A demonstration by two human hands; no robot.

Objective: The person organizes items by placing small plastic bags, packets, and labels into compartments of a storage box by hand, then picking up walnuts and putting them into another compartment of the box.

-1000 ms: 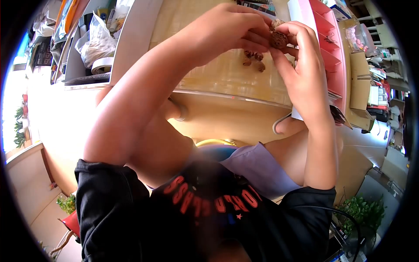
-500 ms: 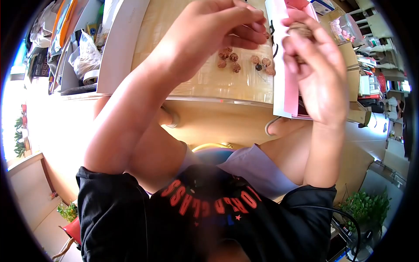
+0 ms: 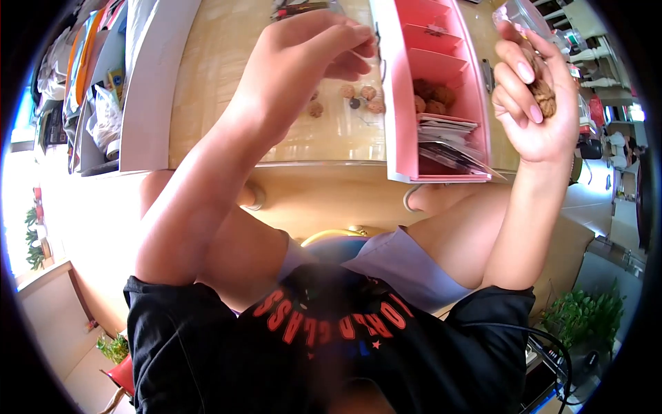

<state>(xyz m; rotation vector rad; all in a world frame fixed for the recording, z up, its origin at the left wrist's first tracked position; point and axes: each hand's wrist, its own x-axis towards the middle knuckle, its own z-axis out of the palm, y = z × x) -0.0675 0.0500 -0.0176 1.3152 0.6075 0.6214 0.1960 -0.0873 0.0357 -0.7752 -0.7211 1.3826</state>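
Observation:
My right hand (image 3: 534, 103) is raised beyond the right side of the pink divided box (image 3: 441, 65), its fingers wrapped round brown, wrinkled walnuts (image 3: 545, 100); how many is hidden. Over the table, my left hand (image 3: 321, 48) hovers with curled fingers and the thumb against the index finger; whatever is in them, if anything, is too small to make out. Below it on the tabletop lie several loose walnuts (image 3: 374, 107) and a small dark ball (image 3: 354, 103). One compartment of the box contains more walnuts (image 3: 434, 96).
Papers or packets (image 3: 448, 141) fill the box's nearest compartment, one edge jutting out to the right. At the left stands a white-sided holder (image 3: 148, 90) with bags and stationery behind it. Dark items (image 3: 303, 8) lie at the table's far edge. A clear plastic container (image 3: 527, 17) is at the far right.
The view has swung right, so the table and box sit further left and more of the box shows. My right hand has moved right, off the box, still gripping the walnuts.

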